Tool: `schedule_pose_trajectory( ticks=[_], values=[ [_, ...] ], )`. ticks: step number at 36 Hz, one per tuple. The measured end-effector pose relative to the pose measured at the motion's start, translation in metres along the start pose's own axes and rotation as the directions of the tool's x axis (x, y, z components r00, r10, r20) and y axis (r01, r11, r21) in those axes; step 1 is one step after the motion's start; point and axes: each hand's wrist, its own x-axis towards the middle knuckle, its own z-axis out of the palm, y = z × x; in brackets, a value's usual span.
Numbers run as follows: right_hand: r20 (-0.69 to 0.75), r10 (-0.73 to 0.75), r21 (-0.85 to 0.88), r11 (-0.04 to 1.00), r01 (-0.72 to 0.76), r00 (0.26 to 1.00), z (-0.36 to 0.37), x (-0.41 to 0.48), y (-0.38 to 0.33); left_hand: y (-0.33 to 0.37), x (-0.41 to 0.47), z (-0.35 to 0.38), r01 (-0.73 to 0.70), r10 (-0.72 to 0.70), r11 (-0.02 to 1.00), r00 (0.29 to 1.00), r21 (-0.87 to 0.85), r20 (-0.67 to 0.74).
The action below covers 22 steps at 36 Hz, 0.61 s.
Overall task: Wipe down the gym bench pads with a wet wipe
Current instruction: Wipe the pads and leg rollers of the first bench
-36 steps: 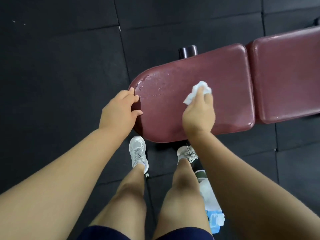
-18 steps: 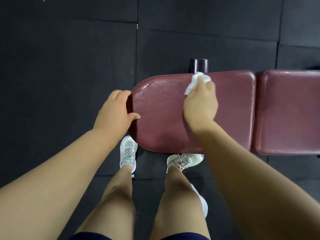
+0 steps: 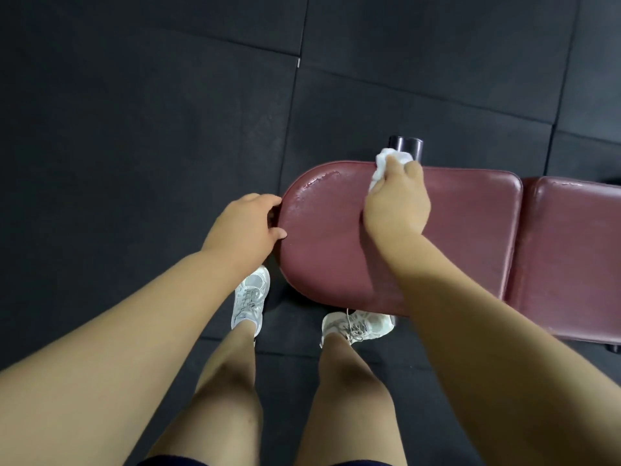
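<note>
Maroon pad under my hands: my right hand clutches a bunched white wipe at the far edge, fingers curled round it; my left hand grips the rounded end.

Dark grey rubber floor tiles cover the ground in large squares that meet at thin seams. A small pale fleck sits at one corner joint.

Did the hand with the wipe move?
Yes. The right hand slid the wet wipe from the middle of the seat pad to its far edge by the dark tube.
</note>
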Motion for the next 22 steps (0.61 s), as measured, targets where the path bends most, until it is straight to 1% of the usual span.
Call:
schedule_pose_trajectory(
  ticks=[2, 4, 5, 7, 8, 9, 11, 12, 13, 14, 16, 18, 19, 20, 21, 22],
  values=[
    [0.026, -0.149, 0.04, 0.988, 0.148, 0.988, 0.014, -0.016, -0.024, -0.009, -0.001, -0.005, 0.0, 0.0, 1.0, 0.999, 0.01, 0.033],
    [0.053, -0.307, 0.108, 0.948, 0.3, 0.95, 0.022, -0.035, -0.048, -0.022, -0.003, -0.011, 0.016, -0.019, 0.998, 0.998, 0.053, 0.058],
    [0.088, -0.4, 0.135, 0.912, 0.387, 0.912, 0.025, -0.044, -0.057, -0.03, -0.004, -0.013, 0.033, -0.037, 0.997, 0.997, 0.071, 0.062],
    [0.216, -0.582, 0.132, 0.813, 0.568, 0.784, 0.028, -0.06, -0.067, -0.044, -0.008, -0.017, 0.077, -0.085, 0.991, 0.994, 0.108, 0.073],
    [0.253, -0.639, 0.115, 0.765, 0.633, 0.726, 0.028, -0.064, -0.067, -0.05, -0.01, -0.019, 0.098, -0.11, 0.986, 0.99, 0.131, 0.084],
    [0.266, -0.667, 0.094, 0.737, 0.669, 0.696, 0.028, -0.063, -0.065, -0.055, -0.012, -0.022, 0.115, -0.131, 0.981, 0.987, 0.155, 0.096],
    [0.232, -0.672, 0.014, 0.726, 0.688, 0.704, 0.025, -0.051, -0.059, -0.064, -0.014, -0.025, 0.126, -0.15, 0.974, 0.981, 0.186, 0.121],
    [0.217, -0.652, -0.031, 0.739, 0.673, 0.726, 0.021, -0.043, -0.056, -0.068, -0.014, -0.027, 0.123, -0.151, 0.973, 0.979, 0.194, 0.135],
    [0.196, -0.613, -0.072, 0.769, 0.635, 0.765, 0.017, -0.033, -0.054, -0.071, -0.014, -0.028, 0.119, -0.151, 0.972, 0.977, 0.205, 0.152],
    [0.172, -0.551, -0.111, 0.813, 0.572, 0.816, 0.012, -0.023, -0.053, -0.073, -0.014, -0.029, 0.113, -0.153, 0.968, 0.973, 0.222, 0.17],
    [0.152, -0.355, -0.155, 0.913, 0.377, 0.922, 0.003, -0.006, -0.049, -0.074, -0.013, -0.03, 0.103, -0.157, 0.96, 0.968, 0.259, 0.197],
    [0.145, -0.205, -0.116, 0.968, 0.223, 0.968, 0.001, -0.003, -0.047, -0.075, -0.011, -0.03, 0.093, -0.152, 0.957, 0.967, 0.273, 0.203],
    [0.113, -0.192, -0.094, 0.975, 0.202, 0.975, 0.004, -0.008, -0.048, -0.075, -0.01, -0.031, 0.088, -0.147, 0.958, 0.968, 0.274, 0.203],
    [0.069, -0.228, -0.067, 0.97, 0.232, 0.971, 0.007, -0.016, -0.05, -0.074, -0.01, -0.031, 0.086, -0.144, 0.959, 0.968, 0.271, 0.203],
    [0.04, -0.298, -0.021, 0.954, 0.299, 0.954, 0.012, -0.028, -0.052, -0.074, -0.009, -0.031, 0.085, -0.142, 0.96, 0.969, 0.266, 0.204],
    [0.059, -0.373, 0.028, 0.928, 0.372, 0.926, 0.017, -0.04, -0.054, -0.074, -0.009, -0.032, 0.081, -0.139, 0.961, 0.968, 0.264, 0.208]
  ],
)
